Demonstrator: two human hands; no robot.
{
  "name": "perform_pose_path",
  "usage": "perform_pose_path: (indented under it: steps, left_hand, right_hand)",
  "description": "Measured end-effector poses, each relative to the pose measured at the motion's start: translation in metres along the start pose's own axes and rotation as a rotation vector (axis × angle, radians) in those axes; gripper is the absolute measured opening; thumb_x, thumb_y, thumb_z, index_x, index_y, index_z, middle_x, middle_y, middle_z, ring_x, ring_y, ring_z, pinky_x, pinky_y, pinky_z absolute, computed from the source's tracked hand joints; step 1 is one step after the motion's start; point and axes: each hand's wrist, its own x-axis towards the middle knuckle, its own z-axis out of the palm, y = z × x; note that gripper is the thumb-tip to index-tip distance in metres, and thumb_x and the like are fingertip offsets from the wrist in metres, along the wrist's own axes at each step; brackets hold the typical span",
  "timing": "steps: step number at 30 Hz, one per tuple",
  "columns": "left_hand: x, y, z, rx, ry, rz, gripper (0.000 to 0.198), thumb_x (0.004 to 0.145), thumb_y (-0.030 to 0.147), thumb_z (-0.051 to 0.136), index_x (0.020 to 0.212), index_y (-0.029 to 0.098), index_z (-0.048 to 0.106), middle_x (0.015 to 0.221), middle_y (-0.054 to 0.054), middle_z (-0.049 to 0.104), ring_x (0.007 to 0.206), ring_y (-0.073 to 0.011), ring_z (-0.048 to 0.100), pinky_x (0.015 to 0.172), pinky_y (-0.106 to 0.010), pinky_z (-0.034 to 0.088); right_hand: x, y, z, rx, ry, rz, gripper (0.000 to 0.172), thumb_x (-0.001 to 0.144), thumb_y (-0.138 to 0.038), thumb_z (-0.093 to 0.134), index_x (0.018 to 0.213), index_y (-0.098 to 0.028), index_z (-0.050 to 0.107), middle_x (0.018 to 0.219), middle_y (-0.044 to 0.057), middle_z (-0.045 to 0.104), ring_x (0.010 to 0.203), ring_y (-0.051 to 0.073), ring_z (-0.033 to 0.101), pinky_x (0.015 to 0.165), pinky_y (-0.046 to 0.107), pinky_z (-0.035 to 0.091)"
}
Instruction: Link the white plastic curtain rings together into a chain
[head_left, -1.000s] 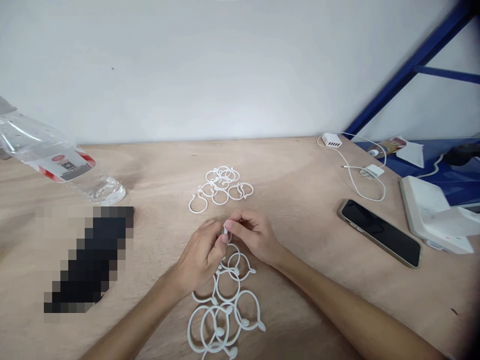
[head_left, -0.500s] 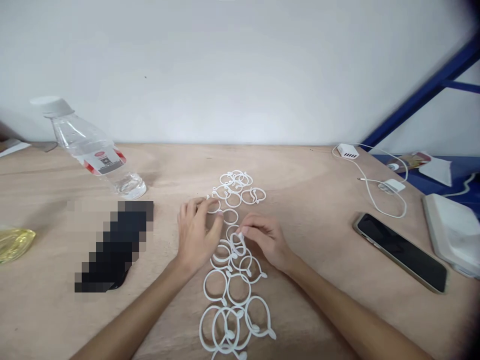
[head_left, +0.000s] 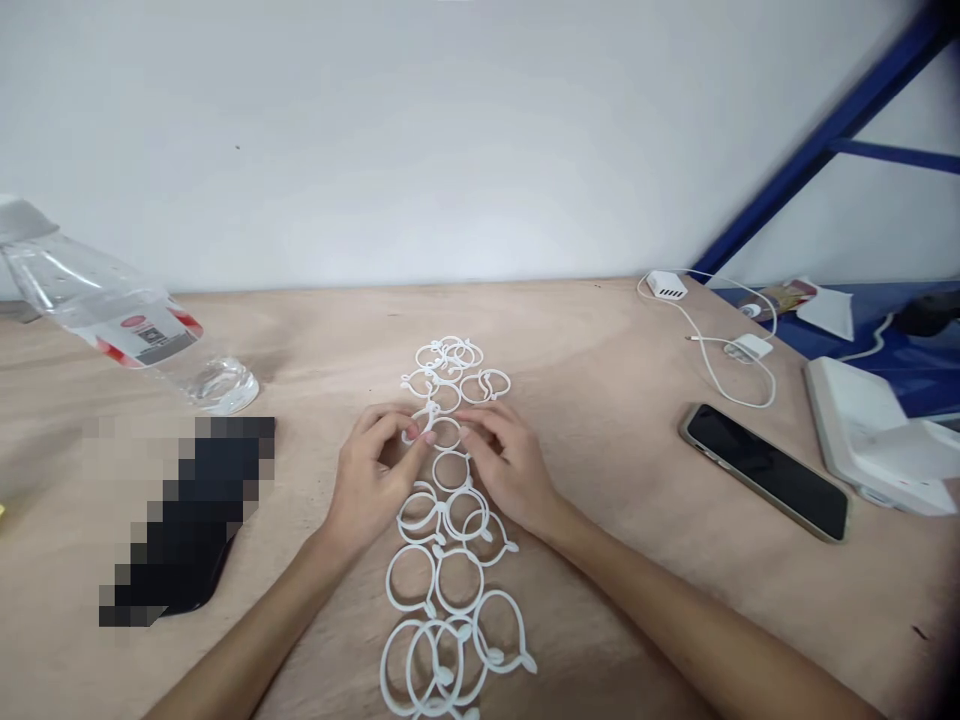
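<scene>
White plastic rings, each with a small leaf-shaped tab, lie in a long, partly overlapping column down the wooden table. My left hand (head_left: 379, 465) is left of the column, thumb and index finger closed around a tilted white ring (head_left: 424, 420). Opposite it, my right hand (head_left: 514, 460) has its fingers curled but apart from the thumb, and I see nothing between them. Its fingertips are at the right edge of a flat ring (head_left: 448, 447). Just below the hands lies another single ring (head_left: 450, 488), and nearer me are larger-looking overlapping rings (head_left: 460, 610).
A clear bottle (head_left: 142, 325) and a dark, partly pixelated object (head_left: 202, 560) are on the left. To the right lie a phone (head_left: 765, 470), a white charger (head_left: 666, 285) with cable, and a white device (head_left: 862, 440). A wall stands behind the table.
My right hand has moved away and let go of the ring it held, which now lies among the others. My left hand has taken hold of a ring. The view has shifted slightly right.
</scene>
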Motion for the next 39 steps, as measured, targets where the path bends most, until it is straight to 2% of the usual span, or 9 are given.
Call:
perform_pose_path:
  steps: [3, 6, 9, 12, 17, 24, 30, 36, 39]
  left_hand:
    - [-0.001, -0.001, -0.001, -0.027, -0.017, 0.033, 0.014, 0.088, 0.031, 0.057, 0.080, 0.019, 0.060, 0.104, -0.008, 0.056, 0.114, -0.0228, 0.052, 0.095, -0.033, 0.042]
    - [-0.002, -0.001, -0.001, -0.069, -0.108, 0.080, 0.013, 0.089, 0.029, 0.056, 0.082, 0.020, 0.060, 0.108, -0.009, 0.056, 0.122, -0.0239, 0.048, 0.100, -0.034, 0.041]
    - [-0.004, 0.000, -0.003, -0.169, -0.173, 0.089, 0.009, 0.088, 0.026, 0.058, 0.082, 0.019, 0.061, 0.118, -0.010, 0.058, 0.120, -0.0241, 0.052, 0.101, -0.036, 0.041]
    - [-0.005, 0.002, -0.004, -0.288, -0.211, 0.051, 0.010, 0.086, 0.026, 0.060, 0.080, 0.019, 0.061, 0.118, -0.012, 0.062, 0.116, -0.0254, 0.057, 0.099, -0.039, 0.043]
    - [-0.006, 0.003, -0.003, -0.398, -0.223, -0.028, 0.011, 0.084, 0.028, 0.063, 0.083, 0.018, 0.059, 0.107, -0.011, 0.066, 0.108, -0.0260, 0.062, 0.094, -0.039, 0.047]
    - [-0.004, 0.008, -0.003, -0.332, -0.314, -0.147, 0.034, 0.084, 0.038, 0.060, 0.111, 0.018, 0.060, 0.109, -0.010, 0.066, 0.103, -0.0255, 0.063, 0.085, -0.036, 0.050]
    - [0.000, 0.012, -0.005, -0.140, -0.399, -0.081, 0.031, 0.088, 0.039, 0.046, 0.098, 0.017, 0.065, 0.094, -0.008, 0.066, 0.098, -0.0262, 0.059, 0.088, -0.040, 0.043]
    - [0.000, 0.009, -0.005, -0.140, -0.407, -0.062, 0.029, 0.088, 0.036, 0.037, 0.076, 0.017, 0.056, 0.079, -0.004, 0.059, 0.079, -0.0213, 0.056, 0.074, -0.034, 0.043]
    - [0.000, 0.008, -0.004, -0.136, -0.389, -0.055, 0.030, 0.088, 0.036, 0.035, 0.070, 0.019, 0.052, 0.074, -0.003, 0.056, 0.074, -0.0200, 0.054, 0.070, -0.033, 0.042]
  right_hand:
    - [0.000, -0.002, 0.001, -0.042, -0.118, -0.121, 0.015, 0.085, -0.018, 0.058, 0.082, -0.022, 0.072, 0.090, 0.005, 0.070, 0.095, 0.021, 0.057, 0.088, 0.038, 0.043]
    - [0.000, -0.003, -0.001, 0.063, -0.157, -0.091, 0.024, 0.089, -0.021, 0.053, 0.073, -0.021, 0.070, 0.075, 0.004, 0.068, 0.087, 0.020, 0.057, 0.085, 0.036, 0.044]
    - [0.001, -0.002, -0.004, 0.167, -0.055, 0.058, 0.019, 0.089, -0.023, 0.053, 0.091, -0.021, 0.072, 0.091, 0.005, 0.069, 0.091, 0.019, 0.059, 0.084, 0.035, 0.045]
    - [0.001, -0.001, -0.005, 0.190, -0.088, 0.103, 0.026, 0.088, -0.026, 0.056, 0.110, -0.022, 0.068, 0.100, 0.005, 0.067, 0.090, 0.017, 0.059, 0.080, 0.032, 0.046]
    - [0.001, -0.001, -0.004, 0.169, -0.141, 0.048, 0.019, 0.089, -0.025, 0.056, 0.093, -0.022, 0.074, 0.085, 0.003, 0.065, 0.086, 0.017, 0.058, 0.078, 0.031, 0.046]
    - [0.000, 0.003, -0.003, 0.227, -0.084, 0.024, 0.016, 0.087, -0.027, 0.058, 0.090, -0.022, 0.073, 0.085, 0.003, 0.066, 0.083, 0.017, 0.059, 0.074, 0.031, 0.046]
    - [-0.002, 0.001, -0.003, 0.256, -0.086, 0.008, 0.014, 0.086, -0.026, 0.060, 0.089, -0.022, 0.073, 0.083, 0.003, 0.066, 0.078, 0.015, 0.057, 0.069, 0.029, 0.046]
    - [-0.002, 0.000, -0.003, 0.213, -0.102, 0.013, 0.020, 0.090, -0.030, 0.054, 0.093, -0.021, 0.072, 0.088, 0.004, 0.066, 0.085, 0.016, 0.058, 0.075, 0.030, 0.046]
    - [-0.001, -0.002, -0.004, 0.174, -0.150, -0.008, 0.020, 0.091, -0.030, 0.054, 0.086, -0.020, 0.071, 0.081, 0.003, 0.063, 0.083, 0.017, 0.057, 0.074, 0.030, 0.045]
